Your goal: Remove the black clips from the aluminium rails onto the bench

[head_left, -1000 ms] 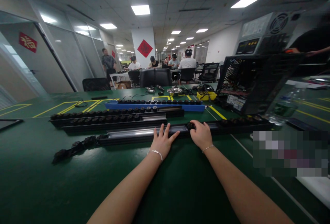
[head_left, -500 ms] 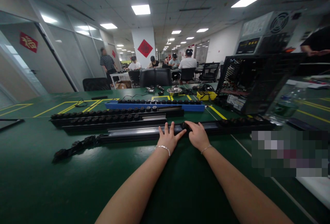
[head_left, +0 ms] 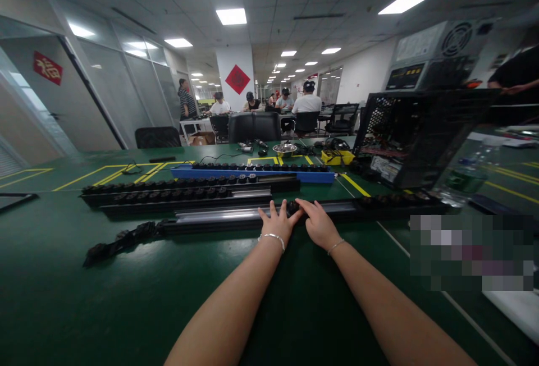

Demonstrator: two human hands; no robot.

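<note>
A long black rail (head_left: pixel 236 216) with a shiny silver channel lies across the table in front of me. My left hand (head_left: pixel 278 223) rests on it with fingers spread, the thumb reaching toward a small black round part (head_left: pixel 291 207) in the channel. From the other side, the bent fingers of my right hand (head_left: pixel 320 224) touch that part; its thumb is mostly hidden. A chain of similar black parts (head_left: pixel 122 238) trails off the rail's left end. More of them (head_left: pixel 391 200) sit in its right end.
Behind lie two black rails (head_left: pixel 168 193) with rows of round parts and a blue rail (head_left: pixel 314 175). Beyond them are a metal bowl (head_left: pixel 284 149) and a yellow tray (head_left: pixel 337 156). An open computer case (head_left: pixel 429 136) and a plastic bottle (head_left: pixel 467 175) stand at right.
My right hand and the small black round part have slid a little left along the channel, closer to my left hand. My left hand has shifted slightly right.
</note>
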